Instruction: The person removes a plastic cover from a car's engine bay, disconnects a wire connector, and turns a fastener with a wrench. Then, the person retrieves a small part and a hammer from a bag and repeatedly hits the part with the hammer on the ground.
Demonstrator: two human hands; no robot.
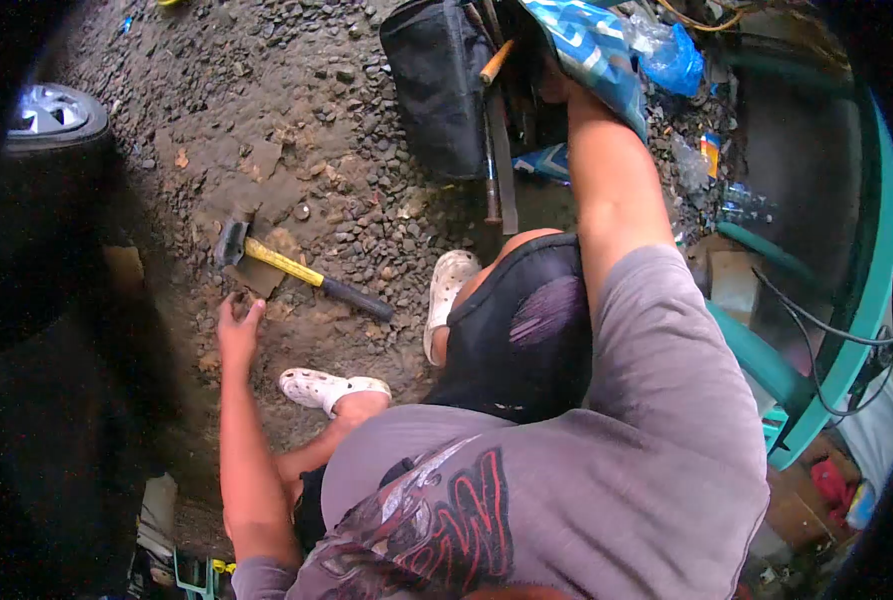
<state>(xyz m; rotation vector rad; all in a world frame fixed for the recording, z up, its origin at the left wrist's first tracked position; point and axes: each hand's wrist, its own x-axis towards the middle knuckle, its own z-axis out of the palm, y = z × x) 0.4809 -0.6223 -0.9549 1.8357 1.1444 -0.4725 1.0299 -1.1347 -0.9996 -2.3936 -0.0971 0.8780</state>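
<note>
My left hand (238,325) is low over the ground at the left, fingers bent and apart, with nothing visible in it. Just beyond its fingertips lies a hammer (284,264) with a dark head and a yellow and black handle. Stretched forward, my right arm ends at a black tool bag (434,95). There my right hand (556,84) is in shadow under a blue and white plastic sheet (594,50), its fingers hidden. A wooden handle (497,62), a metal rod (492,180) and a flat strip (505,170) stick out of the bag.
A wheel (61,118) stands at the far left. Gravel and mud cover the ground. On the right are a green metal frame (871,330), a black cable (816,375), a blue plastic bag (676,62) and scattered litter. My feet wear white clogs (316,388).
</note>
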